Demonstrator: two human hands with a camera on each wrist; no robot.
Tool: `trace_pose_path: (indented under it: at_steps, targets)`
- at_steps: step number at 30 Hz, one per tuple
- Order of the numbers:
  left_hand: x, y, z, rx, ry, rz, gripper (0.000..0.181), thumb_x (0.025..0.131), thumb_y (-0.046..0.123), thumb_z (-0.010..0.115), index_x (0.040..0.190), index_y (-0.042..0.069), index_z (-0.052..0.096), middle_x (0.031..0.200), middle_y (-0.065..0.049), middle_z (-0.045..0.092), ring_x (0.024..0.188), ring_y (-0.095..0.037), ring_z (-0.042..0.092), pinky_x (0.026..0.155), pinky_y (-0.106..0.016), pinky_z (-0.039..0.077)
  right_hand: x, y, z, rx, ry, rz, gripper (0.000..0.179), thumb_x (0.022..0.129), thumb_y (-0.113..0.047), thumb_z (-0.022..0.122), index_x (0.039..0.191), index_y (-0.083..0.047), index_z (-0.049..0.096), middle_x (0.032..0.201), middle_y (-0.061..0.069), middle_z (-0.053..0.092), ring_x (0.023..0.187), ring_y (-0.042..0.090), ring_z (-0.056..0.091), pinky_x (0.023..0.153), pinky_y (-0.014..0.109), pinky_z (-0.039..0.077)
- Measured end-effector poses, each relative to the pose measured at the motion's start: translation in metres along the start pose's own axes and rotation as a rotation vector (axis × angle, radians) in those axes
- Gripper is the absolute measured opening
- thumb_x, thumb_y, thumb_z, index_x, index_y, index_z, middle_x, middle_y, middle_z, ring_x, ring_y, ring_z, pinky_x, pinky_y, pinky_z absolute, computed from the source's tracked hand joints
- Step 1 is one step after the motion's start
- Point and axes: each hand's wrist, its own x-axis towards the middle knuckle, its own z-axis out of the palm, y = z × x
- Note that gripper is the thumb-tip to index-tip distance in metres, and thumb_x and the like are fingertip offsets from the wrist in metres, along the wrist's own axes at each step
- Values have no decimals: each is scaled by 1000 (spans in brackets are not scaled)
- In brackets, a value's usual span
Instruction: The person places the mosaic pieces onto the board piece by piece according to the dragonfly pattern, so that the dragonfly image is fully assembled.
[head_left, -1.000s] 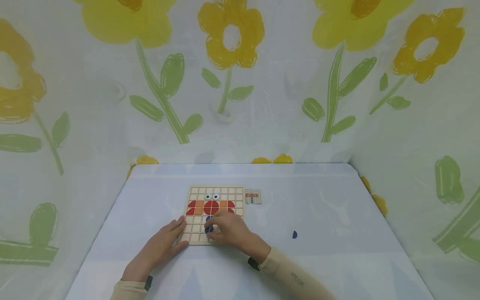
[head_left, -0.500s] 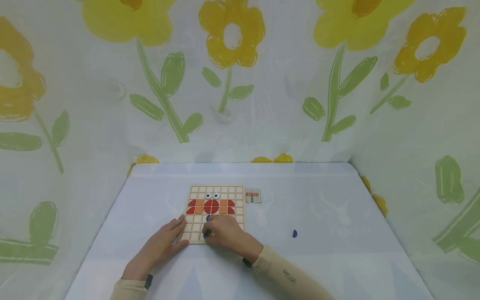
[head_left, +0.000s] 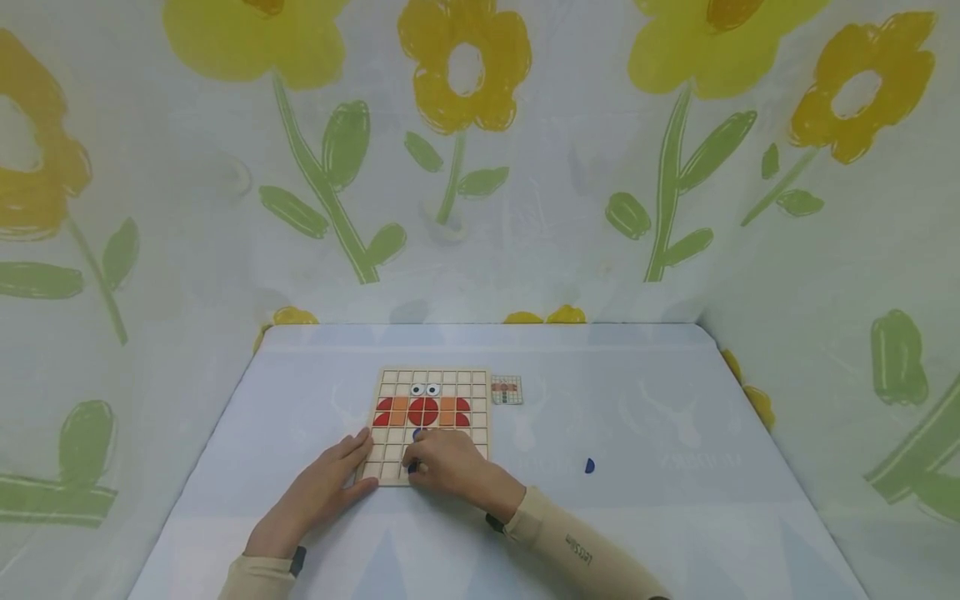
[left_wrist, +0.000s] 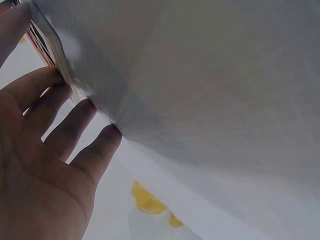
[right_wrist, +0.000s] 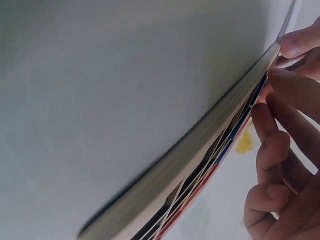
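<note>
A square wooden grid board (head_left: 380,455) lies on the table. Red, orange and white-eyed pieces are set in its upper half, including a red circle (head_left: 423,412) in the middle. My left hand (head_left: 315,492) rests at the board's left edge, thumb by the near corner; in the left wrist view its outstretched fingers (left_wrist: 75,125) touch the edge. My right hand (head_left: 457,467) is over the board's lower middle, thumb and fingertips pinching a small dark blue piece (head_left: 412,467), mostly hidden. Just above the fingers, another blue piece (head_left: 418,434) shows in the grid.
A small pattern card (head_left: 506,390) lies against the board's right side. Farther right, a loose blue half-circle piece (head_left: 589,466) lies on the white table (head_left: 637,400). A flower-printed cloth (head_left: 540,208) stands behind and at both sides.
My right hand has shifted slightly left and toward the near edge of the board, covering the lower blue pieces more. The left hand has stayed at the board's edge.
</note>
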Motion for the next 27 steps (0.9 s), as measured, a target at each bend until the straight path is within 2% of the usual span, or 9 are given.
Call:
trace_pose_path:
  at_steps: [6,18,23,27]
  targets:
    - [-1,0,1,-4,5,4,79,90,43,76,152,4,45,160,-13,39,144,-42,37,114,-58,38,2,0,-1,0,-3,-34,15,90,-27,80,105,-28,81,86,-17,67,71,-2,54,65,10,47]
    - [-2,3,-1,-11,5,-4,79,91,44,75,152,4,45,160,-12,39,144,-41,37,114,-57,38,3,-1,-2,-16,-3,-40,14,89,-26,81,102,-28,82,84,-17,66,69,-3,53,64,9,47]
    - [-2,3,-1,-6,6,5,78,92,44,74,152,4,45,159,-13,40,144,-42,37,114,-57,38,-2,0,-6,-2,24,-31,17,88,-26,81,105,-28,81,90,-17,68,74,-3,55,65,10,47]
    - [-2,3,0,-1,10,3,78,92,44,74,152,4,45,160,-12,39,144,-41,37,114,-56,38,-9,1,-16,34,70,14,21,88,-32,80,108,-27,79,102,-15,71,85,0,62,72,13,52]
